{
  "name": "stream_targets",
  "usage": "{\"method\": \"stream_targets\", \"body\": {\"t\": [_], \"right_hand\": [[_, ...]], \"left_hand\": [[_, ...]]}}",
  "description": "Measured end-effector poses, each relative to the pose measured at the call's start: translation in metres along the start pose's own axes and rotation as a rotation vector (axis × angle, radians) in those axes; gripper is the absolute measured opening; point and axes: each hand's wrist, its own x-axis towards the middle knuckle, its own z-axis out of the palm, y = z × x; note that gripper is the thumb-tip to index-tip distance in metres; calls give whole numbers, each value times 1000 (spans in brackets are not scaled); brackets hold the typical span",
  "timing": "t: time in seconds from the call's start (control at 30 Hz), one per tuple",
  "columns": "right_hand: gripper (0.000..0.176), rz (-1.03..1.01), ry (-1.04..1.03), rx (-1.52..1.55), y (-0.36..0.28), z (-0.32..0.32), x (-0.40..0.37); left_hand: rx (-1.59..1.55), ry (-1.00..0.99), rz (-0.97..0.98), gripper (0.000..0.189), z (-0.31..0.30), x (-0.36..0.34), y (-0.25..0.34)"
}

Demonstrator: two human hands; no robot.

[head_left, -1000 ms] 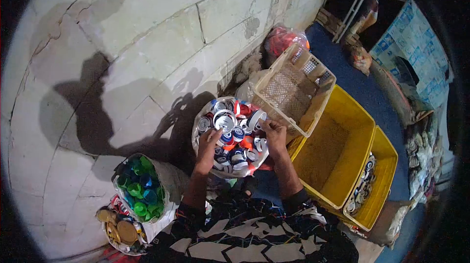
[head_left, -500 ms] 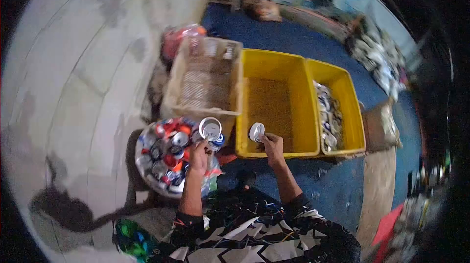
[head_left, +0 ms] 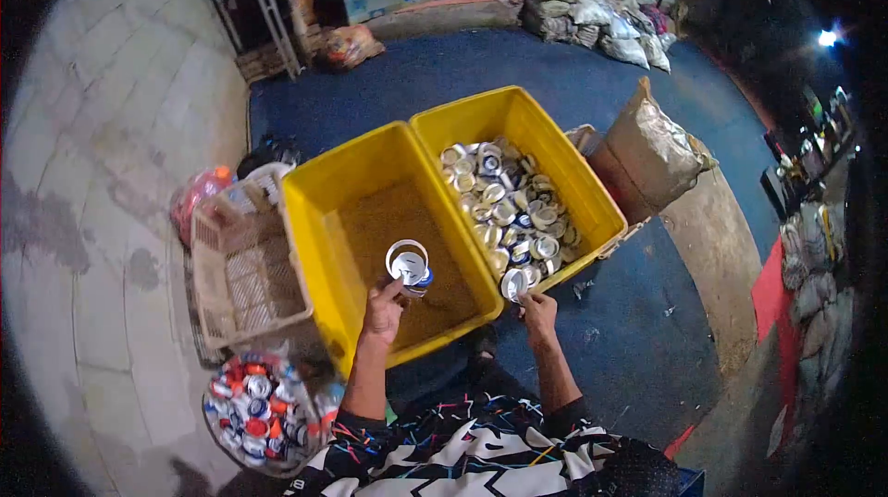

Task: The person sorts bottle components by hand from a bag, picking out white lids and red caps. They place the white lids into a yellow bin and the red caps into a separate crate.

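Observation:
My left hand (head_left: 382, 311) is closed around a few lids, among them a round white lid (head_left: 407, 258) and a blue-edged lid (head_left: 421, 281). It is over the nearer part of the left yellow bin (head_left: 301, 190), whose brown floor shows. Between the fingertips of my right hand (head_left: 538, 316) is another round white lid (head_left: 514, 284), at the front edge of the right yellow bin (head_left: 575, 178). Inside that bin lies a heap of white, silver and blue lids (head_left: 504, 210). Mixed red, orange, blue and white lids (head_left: 257, 412) fill a round container at lower left.
A pale plastic crate (head_left: 305, 307) stands left of the bins, with a red bag (head_left: 199, 196) behind it. To the right leans a filled sack (head_left: 638, 159). More sacks (head_left: 592, 7) are piled at the back. Blue flooring (head_left: 453, 55) surrounds the bins.
The view has turned to the right. My right hand, with its white lid, has gone from the left yellow bin to the right one. My left hand, still holding lids, is now over the left bin.

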Motion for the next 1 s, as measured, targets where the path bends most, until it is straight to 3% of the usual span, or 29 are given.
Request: {"method": "stream_targets", "body": {"t": [0.1, 0.13, 0.17, 0.2, 0.27, 0.33, 0.47, 0.6, 0.8, 0.83, 0.9, 0.97, 1.0], "right_hand": [[20, -150, -12, 45, -55, -15, 54], [21, -89, -7, 124, -95, -15, 61], [23, -222, -2, 76, -81, -18, 112], [27, -123, -24, 196, -131, -18, 107], [26, -169, -48, 330, -142, -14, 164], [24, -131, -43, 319, -168, -13, 180], [23, -140, -99, 229, -144, -27, 197], [23, 5, -100, 240, -94, -37, 181], [20, -95, -213, 82, -64, -17, 154], [20, 37, -261, 46, -62, -8, 152], [21, -61, -321, 29, -47, 9, 148], [32, -120, -550, -72, -76, 27, 113], [35, -270, -539, -153, -80, 42, 96]], "left_hand": [[-27, -52, 21, 22, 79, 70, -12], [-23, -87, 45, 18, 99, 95, -11], [-24, -99, 11, 17, 121, 121, -9], [13, -94, 57, 16, 147, 148, -5], [87, -71, 27, 23, 188, 187, 7], [160, 90, -65, 29, 199, 222, 0], [51, 205, -245, 28, 177, 245, -23], [31, 268, -213, 21, 142, 211, -48], [-6, 433, -65, 24, 93, 138, -48], [16, 479, -42, 26, 88, 119, -43], [63, 556, -21, 33, 70, 84, -40], [94, 610, 17, 40, 48, 44, -32], [108, 635, 54, 43, 42, 21, -25]]}}
